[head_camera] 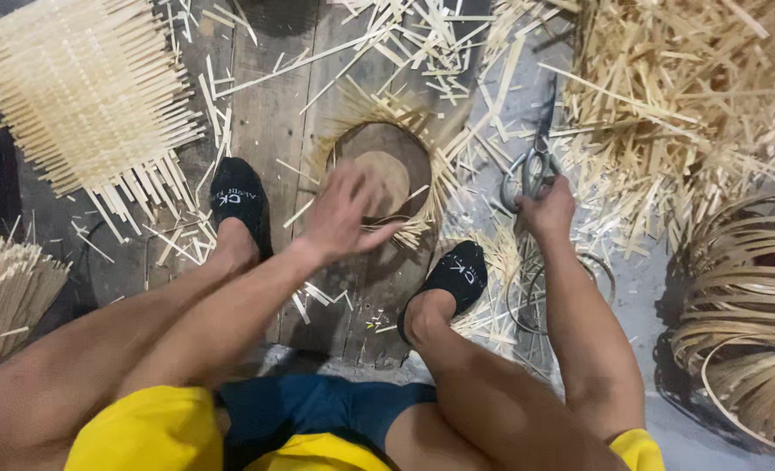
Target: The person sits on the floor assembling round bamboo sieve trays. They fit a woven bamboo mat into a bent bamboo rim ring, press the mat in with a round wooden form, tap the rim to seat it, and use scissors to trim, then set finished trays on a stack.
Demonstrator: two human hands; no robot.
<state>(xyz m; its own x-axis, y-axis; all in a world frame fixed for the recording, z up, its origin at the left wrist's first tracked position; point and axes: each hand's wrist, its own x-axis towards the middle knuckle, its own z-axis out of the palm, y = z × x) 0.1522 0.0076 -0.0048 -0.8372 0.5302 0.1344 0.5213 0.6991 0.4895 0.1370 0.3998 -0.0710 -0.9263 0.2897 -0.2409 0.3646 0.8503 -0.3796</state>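
Two hands are in view. The left hand is spread open, fingers splayed, holding nothing; it hovers over the near rim of one round woven basket, which lies on the floor between the person's two feet. The right hand is closed around the handles of one pair of scissors, blades pointing away from the person, just right of the basket.

Two black socks cover the feet, one on each side of the basket. One flat woven mat of bamboo strips lies at upper left. One bundle of sticks lies at the left edge. One stack of bent hoops stands at right. One loose heap of strips fills the upper right.

The floor is dark wooden planking, littered with short offcuts.
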